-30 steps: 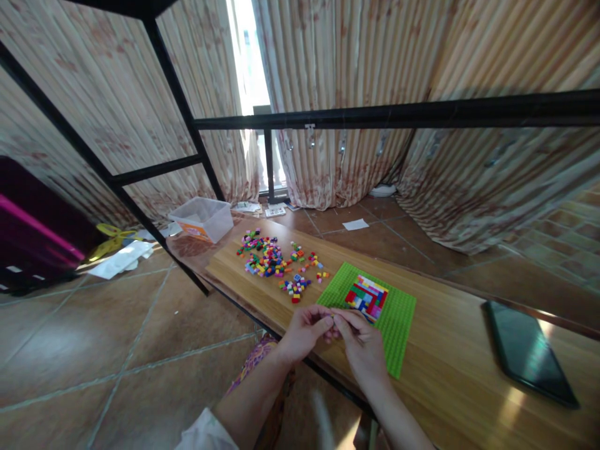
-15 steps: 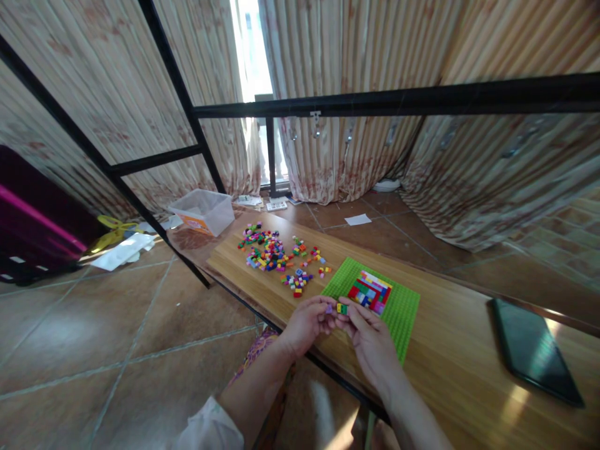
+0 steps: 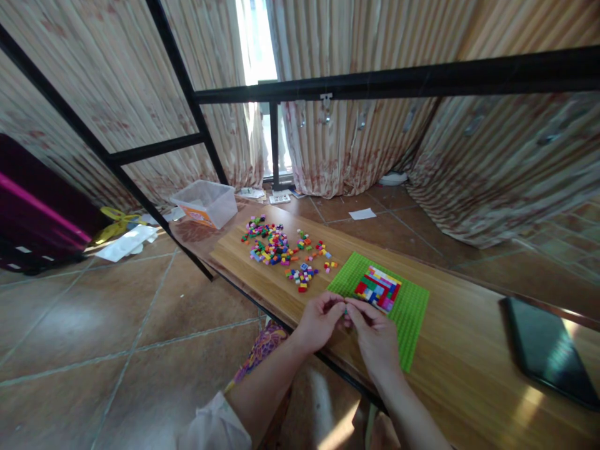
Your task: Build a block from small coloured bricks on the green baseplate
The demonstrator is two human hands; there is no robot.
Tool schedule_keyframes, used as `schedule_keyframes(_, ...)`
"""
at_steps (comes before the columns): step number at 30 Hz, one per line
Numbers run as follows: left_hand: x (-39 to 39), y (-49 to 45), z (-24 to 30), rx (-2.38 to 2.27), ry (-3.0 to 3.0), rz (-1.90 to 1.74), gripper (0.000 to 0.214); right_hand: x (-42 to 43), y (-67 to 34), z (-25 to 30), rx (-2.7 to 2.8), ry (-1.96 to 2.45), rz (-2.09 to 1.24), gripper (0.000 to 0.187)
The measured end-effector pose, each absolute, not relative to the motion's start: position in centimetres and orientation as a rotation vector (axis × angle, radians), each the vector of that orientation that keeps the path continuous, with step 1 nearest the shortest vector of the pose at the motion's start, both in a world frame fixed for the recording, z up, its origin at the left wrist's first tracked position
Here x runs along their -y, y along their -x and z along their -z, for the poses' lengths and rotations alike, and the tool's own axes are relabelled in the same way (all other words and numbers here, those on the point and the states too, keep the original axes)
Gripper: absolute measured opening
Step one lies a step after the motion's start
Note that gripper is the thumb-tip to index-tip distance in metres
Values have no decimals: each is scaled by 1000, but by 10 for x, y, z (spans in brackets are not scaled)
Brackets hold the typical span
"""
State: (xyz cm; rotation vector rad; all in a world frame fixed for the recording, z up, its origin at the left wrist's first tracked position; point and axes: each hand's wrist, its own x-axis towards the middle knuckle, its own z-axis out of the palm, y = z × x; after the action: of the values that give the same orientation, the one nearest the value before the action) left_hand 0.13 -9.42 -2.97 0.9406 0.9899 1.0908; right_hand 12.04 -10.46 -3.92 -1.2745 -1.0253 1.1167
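My left hand (image 3: 317, 324) and my right hand (image 3: 377, 336) meet fingertip to fingertip over the near edge of the green baseplate (image 3: 411, 319). Both are closed in a pinch on small toy bricks (image 3: 346, 309), which the fingers almost wholly hide; only a tiny greenish bit shows between them. Just beyond my right hand, a flat patch of joined bricks (image 3: 379, 289) in red, blue, white, yellow and purple sits on the baseplate.
Loose mixed bricks (image 3: 274, 245) lie spread on the wooden table (image 3: 450, 375), left of the baseplate. A clear plastic bin (image 3: 220, 206) stands at the table's far left end. A dark tablet (image 3: 548, 350) rests at the right. Black metal bars (image 3: 375, 84) cross beyond the table.
The fingertips have come together, covering the purple brick and the green and yellow bricks that showed before. The whole view has shifted slightly.
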Motion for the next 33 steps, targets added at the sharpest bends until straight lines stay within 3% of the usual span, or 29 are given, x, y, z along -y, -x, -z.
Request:
schedule_keyframes(7, 100, -8, 36, -1138, -1107, -1190, 12, 105, -116, 45, 1019, 1320, -1068, 30)
schedule_keyframes(33, 108, -12, 35, -1284, -1262, -1286, 21, 116, -102, 41, 785, 1251, -1014, 26)
